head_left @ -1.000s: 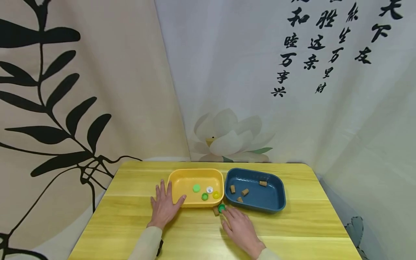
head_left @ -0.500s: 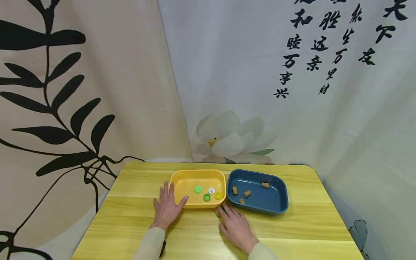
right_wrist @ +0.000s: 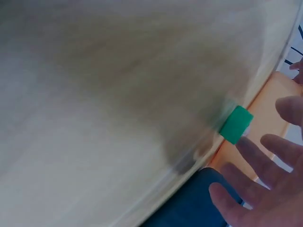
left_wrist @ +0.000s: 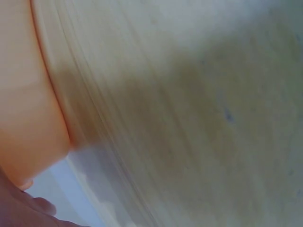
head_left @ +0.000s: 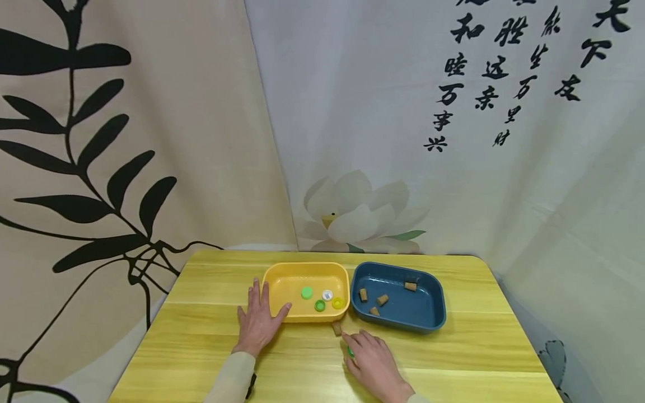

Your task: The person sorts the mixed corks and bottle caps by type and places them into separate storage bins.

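My left hand [head_left: 259, 323] rests with spread fingers on the left end of a yellow tray [head_left: 304, 320]; in the left wrist view the tray's wall [left_wrist: 28, 104] shows beside a bit of hand. My right hand [head_left: 374, 361] is low over the table in front of a blue tray [head_left: 408, 323]. A green bottle cap [head_left: 350, 351] lies by its thumb and index finger, partly covered. In the right wrist view the cap [right_wrist: 236, 124] sits at one fingertip, and the fingers [right_wrist: 262, 165] are spread. A cork piece [head_left: 337, 328] lies just ahead of that hand.
Inside the yellow tray lie a light green cap [head_left: 307, 293], a white cap [head_left: 327, 295], a green cap [head_left: 319, 305] and a yellow cap [head_left: 337, 303]. Several corks [head_left: 383, 300] are scattered in the blue tray. The wooden table [head_left: 453, 358] backs onto printed cloth.
My right hand has drawn back from the trays toward the table's front, and the green cap has come along with it. The cork piece is uncovered again. The left hand stays put.
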{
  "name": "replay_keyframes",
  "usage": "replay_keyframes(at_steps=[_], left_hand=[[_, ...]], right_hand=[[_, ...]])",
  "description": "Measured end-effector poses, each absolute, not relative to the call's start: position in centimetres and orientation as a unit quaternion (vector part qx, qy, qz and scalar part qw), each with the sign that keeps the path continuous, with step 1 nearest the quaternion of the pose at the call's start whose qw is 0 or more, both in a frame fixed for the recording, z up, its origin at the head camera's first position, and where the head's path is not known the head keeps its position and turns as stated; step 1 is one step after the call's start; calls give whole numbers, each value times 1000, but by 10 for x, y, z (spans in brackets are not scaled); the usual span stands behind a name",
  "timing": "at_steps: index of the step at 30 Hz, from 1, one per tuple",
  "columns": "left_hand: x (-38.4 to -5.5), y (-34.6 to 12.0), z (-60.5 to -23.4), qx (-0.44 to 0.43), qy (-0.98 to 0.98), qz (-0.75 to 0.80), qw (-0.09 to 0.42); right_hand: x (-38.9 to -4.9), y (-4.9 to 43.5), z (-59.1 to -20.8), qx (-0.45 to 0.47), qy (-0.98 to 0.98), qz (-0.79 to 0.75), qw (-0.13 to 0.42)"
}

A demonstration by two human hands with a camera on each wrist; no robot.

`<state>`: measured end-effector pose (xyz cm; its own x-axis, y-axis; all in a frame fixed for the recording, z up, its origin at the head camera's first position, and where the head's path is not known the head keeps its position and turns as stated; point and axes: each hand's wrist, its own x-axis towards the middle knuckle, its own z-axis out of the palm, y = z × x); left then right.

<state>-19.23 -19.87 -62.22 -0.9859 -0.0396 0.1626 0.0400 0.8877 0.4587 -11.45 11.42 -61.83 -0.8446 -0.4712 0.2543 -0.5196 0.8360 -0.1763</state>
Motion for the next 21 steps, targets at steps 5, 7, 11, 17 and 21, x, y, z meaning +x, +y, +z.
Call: replay_keyframes(at_steps=[5,7,11,17,21], left_hand=[[-192,-200,-621,1,-967,-242,74],[-192,-200,-621,0,-968,-243,68],[-192,-199,-624,0,-968,-241,63],[-192,-200,-623,0,-968,-243,71],[-192,-200,-623,-2,-968,-238,75]], right_hand=[[-113,115,-619,254,-957,107,90],[-114,116,-621,249,-961,94,81],[-114,117,-625,241,-964,80,77],[-114,115,-626,252,-957,83,120],[-114,114,-626,259,-952,86,139]])
